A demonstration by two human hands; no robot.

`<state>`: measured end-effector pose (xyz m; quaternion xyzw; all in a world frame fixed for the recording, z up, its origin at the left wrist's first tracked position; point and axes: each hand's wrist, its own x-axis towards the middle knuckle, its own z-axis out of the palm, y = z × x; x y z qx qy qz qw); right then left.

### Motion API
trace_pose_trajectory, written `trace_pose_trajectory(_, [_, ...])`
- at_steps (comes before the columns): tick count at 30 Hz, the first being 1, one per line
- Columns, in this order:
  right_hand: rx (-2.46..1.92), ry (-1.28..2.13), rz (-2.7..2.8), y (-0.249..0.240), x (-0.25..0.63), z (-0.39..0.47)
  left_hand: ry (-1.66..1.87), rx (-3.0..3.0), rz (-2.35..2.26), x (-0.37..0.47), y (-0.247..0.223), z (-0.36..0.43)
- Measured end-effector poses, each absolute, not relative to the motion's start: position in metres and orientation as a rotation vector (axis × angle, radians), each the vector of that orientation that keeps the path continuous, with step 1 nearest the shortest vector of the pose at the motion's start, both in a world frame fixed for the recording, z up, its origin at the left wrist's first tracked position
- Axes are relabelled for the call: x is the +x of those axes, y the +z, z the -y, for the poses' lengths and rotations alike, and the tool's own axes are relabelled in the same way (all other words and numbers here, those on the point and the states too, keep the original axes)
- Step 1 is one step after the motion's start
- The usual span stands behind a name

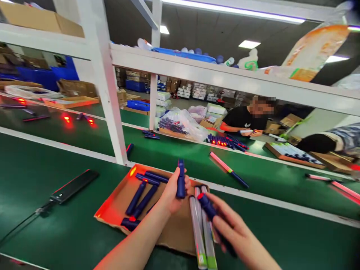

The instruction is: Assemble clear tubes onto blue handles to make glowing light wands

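My left hand is closed around a dark blue flashlight handle, held nearly upright above a shallow cardboard tray. In my right hand is a second blue handle, tilted, its end glowing red. Several more blue handles lie loose in the tray's left part, some with red lights lit. Clear plastic tubes with green ends rest along the tray's right side, partly behind my right hand.
A black flat device with a cable lies on the green bench at left. Across the divider are a lit red baton, blue handles and a plastic bag. A white post stands beyond the tray. A co-worker works opposite.
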<state>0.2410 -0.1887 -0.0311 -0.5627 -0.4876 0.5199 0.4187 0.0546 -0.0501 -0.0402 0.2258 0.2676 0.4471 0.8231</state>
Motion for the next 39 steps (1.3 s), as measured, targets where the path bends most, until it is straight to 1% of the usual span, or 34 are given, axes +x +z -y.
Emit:
trace_pose_trajectory(3, [-1.417, 1.477, 1.070, -0.031, 0.201, 0.235, 0.978, 0.296, -0.430, 0.072, -0.011, 0.065])
trace_pose_trajectory(6, [-1.420, 1.417, 0.922, -0.032, 0.181, 0.250, 0.922, 0.184, -0.295, 0.084, 0.008, 0.081])
trace_pose_trajectory(8, [-1.384, 1.403, 0.853, -0.034, 0.181, 0.254, 0.924, 0.243, -0.278, 0.088, 0.010, 0.087])
trace_pose_trajectory(10, [-1.368, 1.414, 0.847, -0.038, 0.187, 0.258, 0.975, 0.492, -0.431, 0.084, 0.000, 0.086])
trace_pose_trajectory(12, [-1.371, 1.365, 0.881, -0.043, 0.198, 0.262, 0.967, 1.009, -0.782, 0.072, -0.019, 0.079])
trace_pose_trajectory(14, [-1.357, 1.285, 0.888, -0.049, 0.211, 0.265, 0.836, 1.527, -1.171, 0.056, -0.042, 0.070])
trace_pose_trajectory(15, [-1.352, 1.250, 0.868, -0.052, 0.217, 0.266, 0.740, 1.695, -1.318, 0.049, -0.052, 0.066])
trace_pose_trajectory(17, [-1.363, 1.201, 0.801, -0.055, 0.229, 0.268, 0.617, 1.826, -1.503, 0.043, -0.068, 0.066])
trace_pose_trajectory(19, [-1.393, 1.151, 0.721, -0.057, 0.236, 0.269, 0.598, 1.868, -1.597, 0.049, -0.076, 0.075])
trace_pose_trajectory(20, [-1.406, 1.130, 0.688, -0.058, 0.238, 0.270, 0.579, 1.907, -1.608, 0.055, -0.079, 0.083])
trace_pose_trajectory(22, [-1.413, 1.109, 0.648, -0.060, 0.238, 0.270, 0.454, 1.957, -1.489, 0.068, -0.085, 0.099])
trace_pose_trajectory(24, [-1.396, 1.113, 0.631, -0.060, 0.235, 0.269, 0.337, 1.896, -1.281, 0.076, -0.092, 0.110])
trace_pose_trajectory(25, [-1.386, 1.128, 0.632, -0.060, 0.233, 0.268, 0.347, 1.820, -1.192, 0.077, -0.095, 0.112])
trace_pose_trajectory(28, [-1.343, 1.198, 0.619, -0.056, 0.227, 0.265, 0.661, 1.280, -1.090, 0.070, -0.094, 0.105])
trace_pose_trajectory(31, [-1.278, 1.301, 0.587, -0.051, 0.219, 0.264, 0.816, 0.665, -0.948, 0.064, -0.067, 0.087])
trace_pose_trajectory(35, [-1.258, 1.378, 0.663, -0.051, 0.200, 0.273, 0.899, 0.435, -0.747, 0.066, -0.014, 0.075])
trace_pose_trajectory(39, [-1.351, 1.406, 0.759, -0.049, 0.176, 0.279, 0.990, 0.207, -0.582, 0.070, 0.014, 0.078])
